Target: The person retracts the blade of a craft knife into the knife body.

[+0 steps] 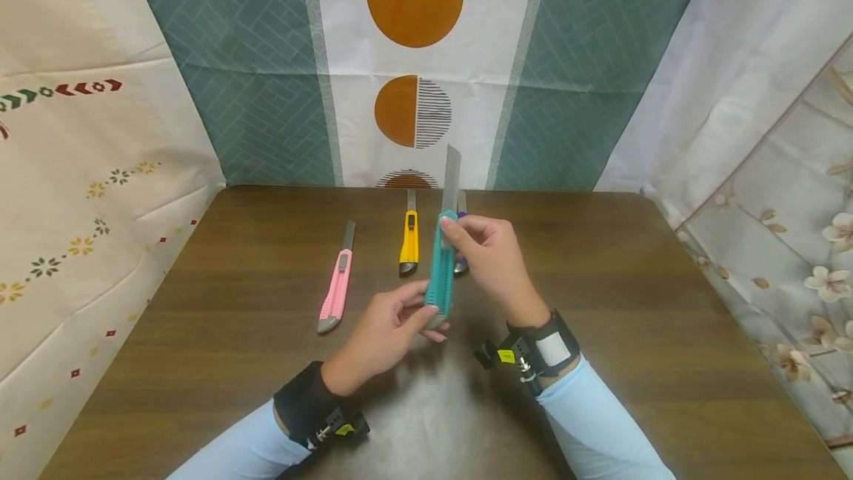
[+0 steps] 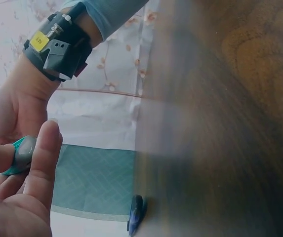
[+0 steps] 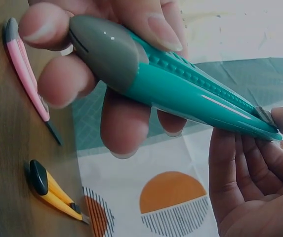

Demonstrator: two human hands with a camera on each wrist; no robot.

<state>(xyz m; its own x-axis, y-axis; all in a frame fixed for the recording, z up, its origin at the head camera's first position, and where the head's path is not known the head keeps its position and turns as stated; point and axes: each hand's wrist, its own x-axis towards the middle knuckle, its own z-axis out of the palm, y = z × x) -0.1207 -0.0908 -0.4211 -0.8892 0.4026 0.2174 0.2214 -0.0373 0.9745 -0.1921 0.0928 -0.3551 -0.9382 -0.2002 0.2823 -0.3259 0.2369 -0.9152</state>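
A teal snap-off utility knife is held up over the table between both hands, tilted with its long blade extended away from the person. My left hand grips the lower end, thumb and fingers around the grey end cap. Near the blade end, my right hand pinches the handle, its thumb on the front by the slider area. Behind the right hand lies a blue utility knife, partly hidden in the head view. A yellow utility knife and a pink one lie to the left, blades extended.
The brown wooden table reaches back to a patterned curtain. Light cloths with floral patterns hang at the left and right sides. Each wrist wears a black strap with a small camera.
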